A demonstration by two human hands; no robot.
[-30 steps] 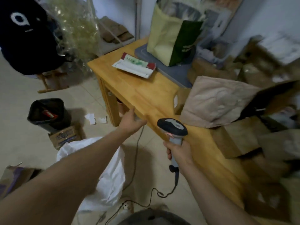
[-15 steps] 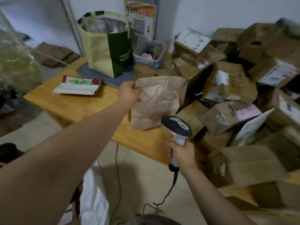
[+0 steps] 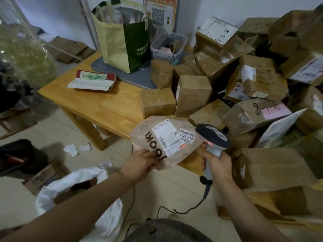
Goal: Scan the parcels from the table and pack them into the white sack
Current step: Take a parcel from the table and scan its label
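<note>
At the far left a black bin point(image 3: 16, 154) stood on the tiled floor, with torn paper scraps point(image 3: 70, 149) lying near it. Below them the white sack point(image 3: 47, 194) sat slumped on the floor with its mouth open, just under the left forearm. The wooden surface point(image 3: 104, 105) carried a flat red, white and green packet point(image 3: 92, 81) near its left corner and, behind that, a green and yellow carrier bag point(image 3: 122, 41) standing upright.

The left hand point(image 3: 139, 163) gripped the near edge of a soft brown parcel point(image 3: 166, 137). Its fingers were curled under the wrapping and the thumb pressed on top, over the dark printed lettering. The parcel was held in the air at the front edge of the surface, label side up, between the two hands.

Just beside the parcel's right edge hung the head of a handheld barcode scanner point(image 3: 212, 137); whether the two touched could not be told. The right hand point(image 3: 216, 165) had its fingers wrapped round the scanner's grey handle, and a cable ran from the handle down to the floor. To the right, a heap of taped cardboard boxes point(image 3: 253, 84) covered the rest of the surface.
</note>
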